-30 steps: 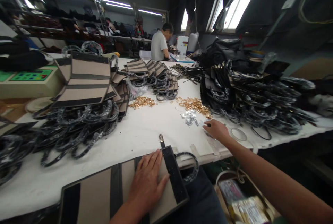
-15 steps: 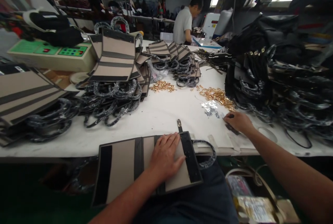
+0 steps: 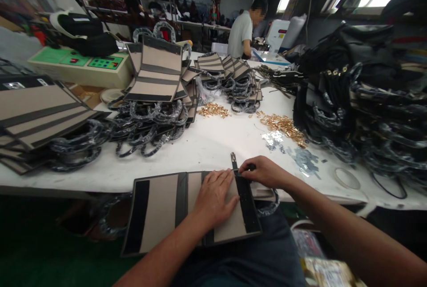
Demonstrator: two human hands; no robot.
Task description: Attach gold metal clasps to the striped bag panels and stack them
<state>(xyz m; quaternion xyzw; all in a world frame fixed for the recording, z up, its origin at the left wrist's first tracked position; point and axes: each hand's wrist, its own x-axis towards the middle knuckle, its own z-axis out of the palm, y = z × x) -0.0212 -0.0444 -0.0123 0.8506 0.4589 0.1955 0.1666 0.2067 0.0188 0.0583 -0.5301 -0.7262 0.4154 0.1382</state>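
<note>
A beige-and-black panel lies across my lap and the near edge of the white table. My left hand presses flat on it, fingers extended. Close beside, at the panel's strap, my right hand pinches a small dark object, unclear. Beyond are silver pieces, gold fittings, then a person in grey.

One left hand, palm down, fingers forward, thumb spread; one right hand, fingers pinched; both forearms bare, angled inward.
</note>
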